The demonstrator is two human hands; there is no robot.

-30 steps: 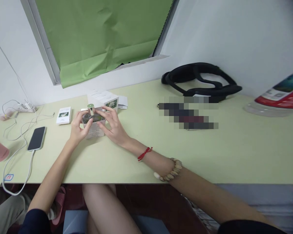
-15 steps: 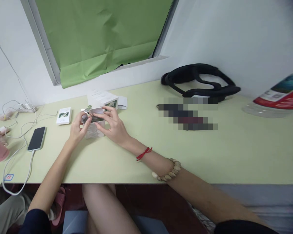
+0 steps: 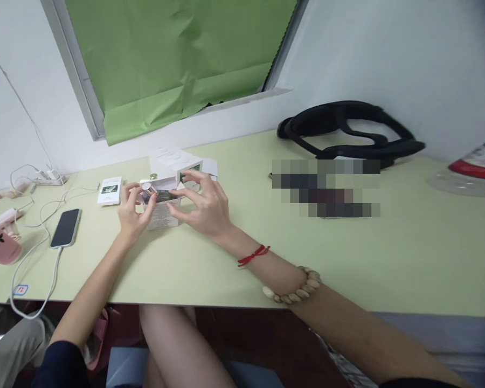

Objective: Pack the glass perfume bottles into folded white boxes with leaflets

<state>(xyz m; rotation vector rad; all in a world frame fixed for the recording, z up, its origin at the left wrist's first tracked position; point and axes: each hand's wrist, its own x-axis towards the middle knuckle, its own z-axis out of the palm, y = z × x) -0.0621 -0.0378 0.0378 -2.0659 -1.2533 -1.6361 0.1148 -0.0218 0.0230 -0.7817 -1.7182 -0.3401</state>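
A small white paper box (image 3: 164, 216) with fine print on its front stands on the table, its top open and dark contents showing inside. At its left corner, my left hand (image 3: 134, 211) closes thumb and fingers around a small piece with a round pale end (image 3: 146, 186); its kind is unclear. My right hand (image 3: 206, 205) is at the box's right side, thumb and fingers spread apart with nothing visible held; fingertips are near the opening. Just behind the box lies a small green round thing (image 3: 153, 176).
White papers (image 3: 173, 159) lie behind the box, a small white picture box (image 3: 110, 191) to its left. Further left are a charging phone (image 3: 66, 228), cables, a power strip (image 3: 50, 180) and a pink cup (image 3: 0, 242). A black headset (image 3: 347, 129) and a plastic bottle (image 3: 469, 172) are right.
My right hand has drawn slightly away from the box, its fingers wider apart. My left hand keeps its grip at the left corner. The whole view has shifted a little.
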